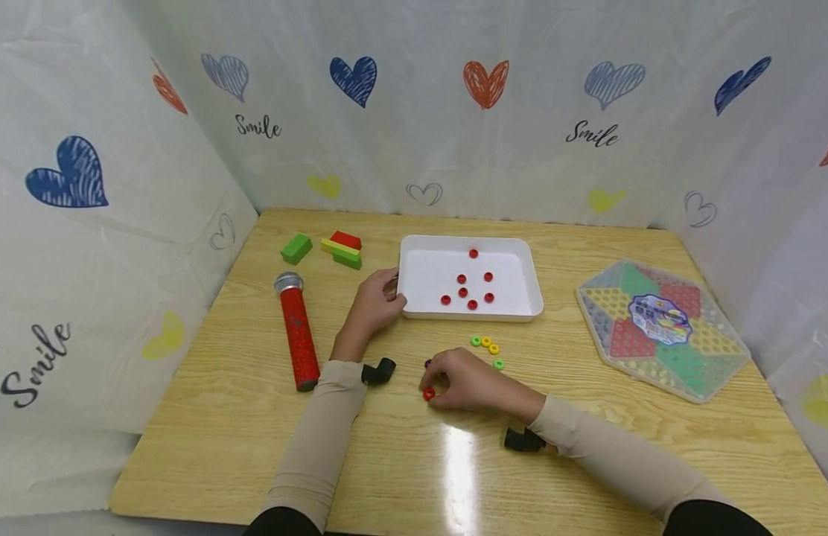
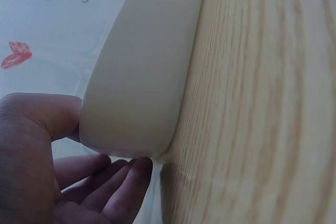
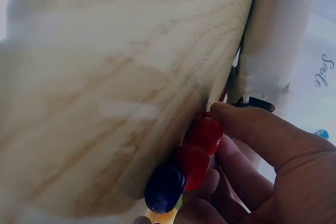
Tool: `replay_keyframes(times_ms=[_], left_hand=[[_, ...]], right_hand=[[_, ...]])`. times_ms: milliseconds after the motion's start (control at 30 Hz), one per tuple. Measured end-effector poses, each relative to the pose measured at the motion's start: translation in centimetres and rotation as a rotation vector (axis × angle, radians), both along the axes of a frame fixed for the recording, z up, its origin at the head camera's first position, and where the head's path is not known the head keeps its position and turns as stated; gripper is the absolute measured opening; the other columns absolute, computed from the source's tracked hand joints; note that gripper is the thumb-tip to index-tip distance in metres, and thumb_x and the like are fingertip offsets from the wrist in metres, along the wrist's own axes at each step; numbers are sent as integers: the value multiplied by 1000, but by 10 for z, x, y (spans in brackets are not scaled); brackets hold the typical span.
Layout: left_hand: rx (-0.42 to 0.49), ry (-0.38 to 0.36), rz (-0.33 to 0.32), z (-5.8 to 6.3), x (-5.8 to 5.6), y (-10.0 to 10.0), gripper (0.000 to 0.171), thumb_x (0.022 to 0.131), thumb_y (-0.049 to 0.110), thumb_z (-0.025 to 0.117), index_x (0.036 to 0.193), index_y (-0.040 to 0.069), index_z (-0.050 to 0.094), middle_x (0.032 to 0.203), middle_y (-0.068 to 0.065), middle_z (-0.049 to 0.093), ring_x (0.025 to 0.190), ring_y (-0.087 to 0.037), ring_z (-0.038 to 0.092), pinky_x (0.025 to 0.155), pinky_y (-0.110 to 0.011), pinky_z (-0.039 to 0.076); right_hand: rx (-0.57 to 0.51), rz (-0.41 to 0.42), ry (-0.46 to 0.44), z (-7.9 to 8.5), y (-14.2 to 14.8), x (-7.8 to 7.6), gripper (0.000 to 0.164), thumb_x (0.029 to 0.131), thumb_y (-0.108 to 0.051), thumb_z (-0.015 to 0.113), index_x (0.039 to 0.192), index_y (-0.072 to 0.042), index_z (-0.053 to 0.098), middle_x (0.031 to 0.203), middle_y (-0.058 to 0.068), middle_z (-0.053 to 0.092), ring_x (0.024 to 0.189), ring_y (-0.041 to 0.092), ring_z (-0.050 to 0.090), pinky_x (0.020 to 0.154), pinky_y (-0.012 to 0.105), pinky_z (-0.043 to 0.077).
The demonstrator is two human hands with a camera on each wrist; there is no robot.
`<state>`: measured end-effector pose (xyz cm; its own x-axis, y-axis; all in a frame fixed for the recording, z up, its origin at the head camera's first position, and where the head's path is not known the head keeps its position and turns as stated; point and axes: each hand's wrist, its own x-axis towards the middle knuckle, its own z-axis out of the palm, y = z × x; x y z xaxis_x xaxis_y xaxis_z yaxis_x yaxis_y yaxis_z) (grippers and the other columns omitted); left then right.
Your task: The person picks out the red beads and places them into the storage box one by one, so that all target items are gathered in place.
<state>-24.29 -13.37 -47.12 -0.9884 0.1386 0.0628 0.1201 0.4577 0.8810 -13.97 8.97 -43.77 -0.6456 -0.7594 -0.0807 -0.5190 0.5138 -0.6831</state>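
Observation:
My left hand (image 1: 380,301) holds the left front corner of a white tray (image 1: 414,277), thumb on one side and fingers curled against the other. Several red beads are scattered inside the tray, mostly toward its right half. Close to the tabletop, my right hand (image 1: 464,380) pinches a red bead (image 1: 429,394) between thumb and fingers. The right wrist view shows a second red bead (image 3: 191,166) and a dark blue bead (image 3: 165,188) lined up beside it. Behind the right hand lie green beads (image 1: 498,365) and yellow beads (image 1: 486,342).
A red microphone (image 1: 298,335) lies at the left, with a green block (image 1: 296,249) and a pile of red, yellow and green blocks (image 1: 347,259) behind it. A hexagonal board game box (image 1: 662,327) occupies the right side of the wooden table (image 1: 220,447). Printed sheeting surrounds the table.

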Motion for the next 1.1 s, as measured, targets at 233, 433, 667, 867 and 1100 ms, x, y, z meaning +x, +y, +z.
replay_keyframes(times_ms=[233,433,667,867,1100], left_hand=[[-3,0,-1,2,2,0,61,87,9,60,147,0,50,144,-18,53,134,-29,56,105,-38,54],[6,0,5,3,3,-1,61,88,8,60,147,0,50,144,-18,53,134,-29,56,105,-39,54],[5,-9,2,2,2,-1,61,87,9,60,147,-1,49,145,-18,52,135,-29,55,105,-38,54],[4,-6,-4,2,1,-1,61,88,8,60,147,-1,49,144,-19,52,135,-30,55,105,-38,53],[1,-4,-3,1,2,0,61,88,8,61,147,-1,49,144,-19,52,135,-31,56,105,-38,54]], right_hand=[[-1,-11,-26,6,1,-3,17,78,-10,81,94,-14,80,92,-5,72,72,6,53,64,18,48],[-20,-60,-39,21,5,-15,16,79,-9,80,94,-13,80,91,-5,72,68,8,57,61,20,50],[5,-68,-2,39,10,-37,16,81,-11,81,97,-11,80,84,-3,72,59,7,54,53,20,46],[-15,-114,37,47,12,-57,14,80,-12,82,94,-13,80,85,-4,72,61,8,53,57,22,47],[-11,-189,52,53,10,-79,14,81,-13,80,95,-14,81,93,-3,76,71,14,58,63,25,48]])
